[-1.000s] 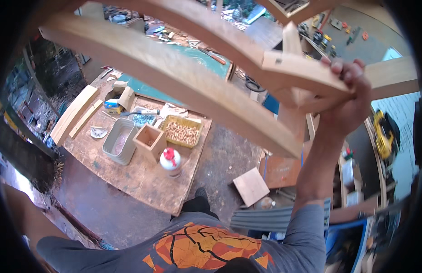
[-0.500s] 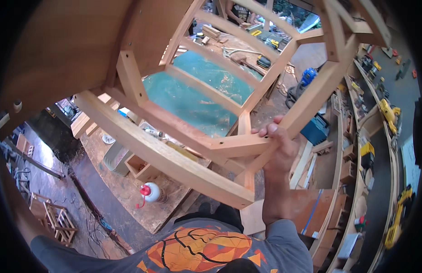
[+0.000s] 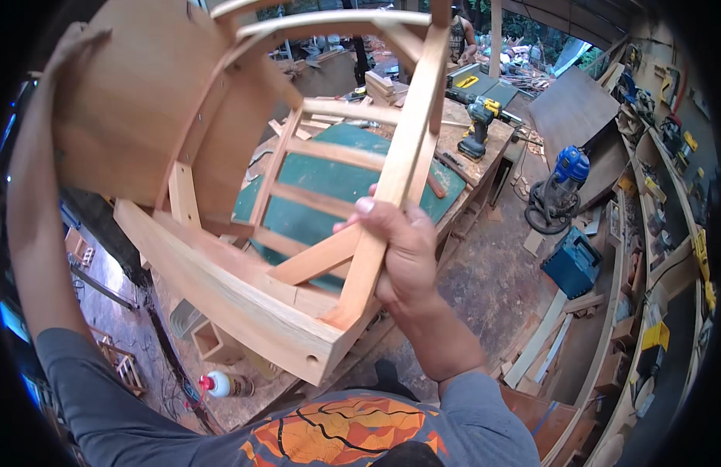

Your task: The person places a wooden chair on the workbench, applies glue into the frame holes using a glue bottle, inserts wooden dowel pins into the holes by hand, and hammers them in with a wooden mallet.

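Observation:
A wooden chair frame point(image 3: 228, 268) with a curved rail, corner braces and several slats is held up tilted in front of me. My right hand point(image 3: 403, 245) is wrapped round one of its legs, next to a diagonal brace. At the upper left, my left hand point(image 3: 80, 47) grips the edge of the frame's broad brown panel point(image 3: 135, 109); its fingertips are partly hidden. Behind the slats shows a green sheet point(image 3: 345, 198) on the workbench point(image 3: 496, 144). A white glue bottle with a red cap point(image 3: 226, 384) stands below the frame.
A cordless drill point(image 3: 477, 124) stands on the bench's right end. To the right are a blue vacuum point(image 3: 566, 171), a blue toolbox point(image 3: 570, 261) and loose boards point(image 3: 535, 338) on the floor. Tool-laden shelves point(image 3: 648, 257) run along the right. Another person point(image 3: 460, 43) is at the back.
The chair frame has turned and shifted left, and the slats now sit lower. My right hand has moved left with it. My left hand has come into view on the panel's edge.

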Demonstrator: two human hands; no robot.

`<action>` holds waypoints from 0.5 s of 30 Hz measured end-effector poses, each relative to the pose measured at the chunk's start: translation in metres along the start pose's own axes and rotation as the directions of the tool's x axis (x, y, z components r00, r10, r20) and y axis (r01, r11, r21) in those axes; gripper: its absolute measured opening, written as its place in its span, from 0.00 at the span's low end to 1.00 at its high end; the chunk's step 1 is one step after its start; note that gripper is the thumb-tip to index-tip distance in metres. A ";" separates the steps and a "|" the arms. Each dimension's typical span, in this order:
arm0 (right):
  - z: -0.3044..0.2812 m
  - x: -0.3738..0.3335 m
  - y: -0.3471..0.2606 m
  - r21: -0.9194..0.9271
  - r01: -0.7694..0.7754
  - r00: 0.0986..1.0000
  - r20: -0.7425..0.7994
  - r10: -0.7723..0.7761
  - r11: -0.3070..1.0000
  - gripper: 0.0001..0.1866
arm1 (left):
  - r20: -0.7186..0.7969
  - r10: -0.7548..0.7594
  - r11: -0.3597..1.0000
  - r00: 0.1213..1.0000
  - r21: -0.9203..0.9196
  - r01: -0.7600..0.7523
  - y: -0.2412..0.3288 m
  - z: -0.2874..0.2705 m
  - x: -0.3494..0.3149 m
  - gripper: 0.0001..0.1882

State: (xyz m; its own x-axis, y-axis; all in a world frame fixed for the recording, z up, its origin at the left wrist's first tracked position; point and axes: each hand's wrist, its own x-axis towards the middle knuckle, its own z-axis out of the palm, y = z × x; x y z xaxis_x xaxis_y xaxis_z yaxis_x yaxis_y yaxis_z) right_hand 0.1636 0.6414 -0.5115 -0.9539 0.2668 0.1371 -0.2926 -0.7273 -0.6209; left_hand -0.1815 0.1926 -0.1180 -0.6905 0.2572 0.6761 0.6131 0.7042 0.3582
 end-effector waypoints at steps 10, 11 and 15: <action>-0.040 0.106 -0.032 0.077 -0.001 0.998 -0.063 0.006 0.997 0.09 | -0.014 0.170 0.726 0.985 0.677 -0.116 0.046 0.171 0.089 0.37; -0.038 0.119 -0.028 0.057 0.023 0.996 -0.083 -0.018 0.998 0.10 | -0.012 0.235 0.688 0.972 0.709 -0.157 0.028 0.178 0.089 0.38; -0.015 0.157 -0.020 0.199 0.016 0.997 -0.076 -0.001 0.980 0.12 | 0.147 -0.188 0.756 0.971 0.652 0.048 0.053 0.201 0.065 0.40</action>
State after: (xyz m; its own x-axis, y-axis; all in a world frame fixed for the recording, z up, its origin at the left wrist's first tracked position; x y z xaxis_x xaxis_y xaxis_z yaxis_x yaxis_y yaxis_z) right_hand 0.0210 0.7074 -0.4892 -0.9461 0.3144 0.0785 -0.3148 -0.8341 -0.4530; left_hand -0.2708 0.3794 -0.1844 -0.8422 0.2146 0.4947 0.1802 0.9767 -0.1169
